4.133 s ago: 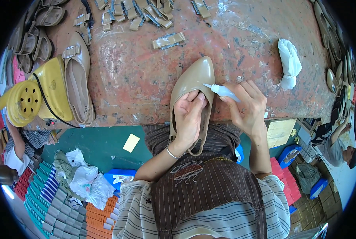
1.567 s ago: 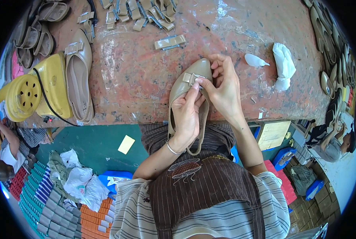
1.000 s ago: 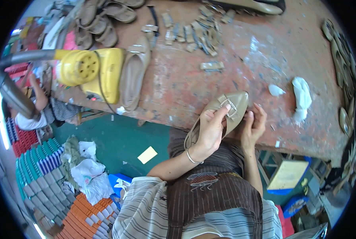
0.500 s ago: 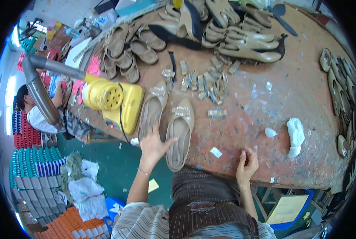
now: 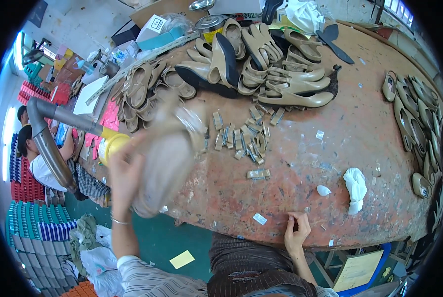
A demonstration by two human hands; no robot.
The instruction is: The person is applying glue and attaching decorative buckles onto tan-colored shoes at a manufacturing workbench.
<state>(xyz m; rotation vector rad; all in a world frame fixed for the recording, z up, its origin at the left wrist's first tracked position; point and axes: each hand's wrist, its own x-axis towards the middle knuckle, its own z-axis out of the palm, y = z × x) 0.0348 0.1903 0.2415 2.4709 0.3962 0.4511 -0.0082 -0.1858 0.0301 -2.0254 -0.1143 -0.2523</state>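
Observation:
My left hand (image 5: 123, 174) grips a beige flat shoe (image 5: 168, 159) and holds it up over the left end of the worn red table (image 5: 301, 163); both are blurred with motion. A shiny buckle ornament (image 5: 193, 122) shows near the shoe's toe. My right hand (image 5: 297, 232) rests at the table's near edge with fingers curled and nothing in it, beside a small white sticker (image 5: 259, 219). A group of small metal buckles (image 5: 244, 137) lies in the table's middle.
Heaps of beige shoes (image 5: 261, 64) fill the far side, and more shoes (image 5: 415, 119) line the right edge. A white rag (image 5: 355, 187) lies at right. A yellow machine (image 5: 111, 143) with a grey duct (image 5: 45, 143) stands left, where other people sit.
My left hand has lifted the beige shoe off the table and swung it up to the left. My right hand stays at the near edge. My view has tilted further over the table.

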